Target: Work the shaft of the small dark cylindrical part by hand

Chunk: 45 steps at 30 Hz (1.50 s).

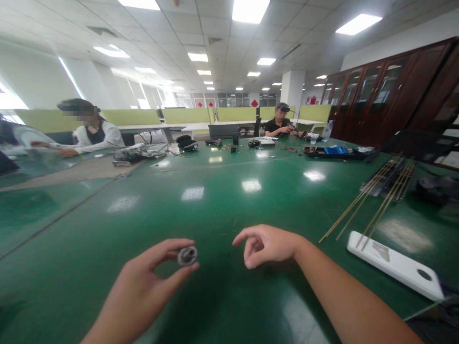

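Observation:
My left hand (150, 279) pinches a small round grey part (187, 256) between thumb and fingertips. It looks like metal, with a dark hollow in the end that faces the camera; its exact kind I cannot make out. To the right, apart from it, my right hand (267, 244) hovers over the green tabletop (222, 205). Its index finger reaches out toward the left hand, the thumb stands away from it, and the other fingers are curled. Nothing shows in that hand.
A white oblong case (398, 267) with a dark round spot lies at right, beside long thin yellowish rods (358, 200). Electronic parts (138, 154) and a blue item (335, 150) are at the table's far side. Co-workers sit at left (95, 131) and across (278, 125).

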### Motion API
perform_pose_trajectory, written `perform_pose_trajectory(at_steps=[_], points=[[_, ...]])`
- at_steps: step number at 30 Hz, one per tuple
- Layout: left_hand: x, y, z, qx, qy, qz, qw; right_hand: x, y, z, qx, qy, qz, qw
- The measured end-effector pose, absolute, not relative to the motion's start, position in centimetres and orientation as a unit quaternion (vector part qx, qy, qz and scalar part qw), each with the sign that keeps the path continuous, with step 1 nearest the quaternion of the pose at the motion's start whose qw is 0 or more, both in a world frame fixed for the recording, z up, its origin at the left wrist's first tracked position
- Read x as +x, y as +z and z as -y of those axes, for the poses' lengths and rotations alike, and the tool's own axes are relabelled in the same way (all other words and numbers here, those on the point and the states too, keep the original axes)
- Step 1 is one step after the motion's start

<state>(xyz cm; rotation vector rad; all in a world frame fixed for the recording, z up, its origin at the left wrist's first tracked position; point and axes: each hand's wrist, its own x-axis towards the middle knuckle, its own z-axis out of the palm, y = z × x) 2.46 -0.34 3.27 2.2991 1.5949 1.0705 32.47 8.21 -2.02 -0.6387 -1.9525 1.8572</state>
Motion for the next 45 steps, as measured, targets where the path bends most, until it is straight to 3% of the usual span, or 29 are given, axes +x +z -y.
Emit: perform_pose_trajectory(at_steps=[4, 11, 19, 30, 45], points=[[7.6, 1.9, -2.9, 0.823, 0.317, -0.451, 0.138, 32.4, -2.1, -8.6, -0.269, 0.600, 0.701, 0.276], [7.0, -2.6, -4.3, 0.821, 0.382, -0.413, 0.098, 31.5, -2.0, -7.9, -0.336, 0.426, 0.788, 0.291], [7.2, -2.8, -4.1, 0.819, 0.389, -0.399, 0.139, 30.3, -2.1, -7.2, -0.330, 0.283, 0.847, 0.305], [7.9, -3.1, -3.9, 0.821, 0.369, -0.390, 0.194, 30.0, -2.0, -6.4, -0.319, 0.242, 0.871, 0.284], [7.9, -2.9, -3.7, 0.822, 0.382, -0.392, 0.155, 30.1, -1.8, -6.3, -0.323, 0.224, 0.879, 0.272]])
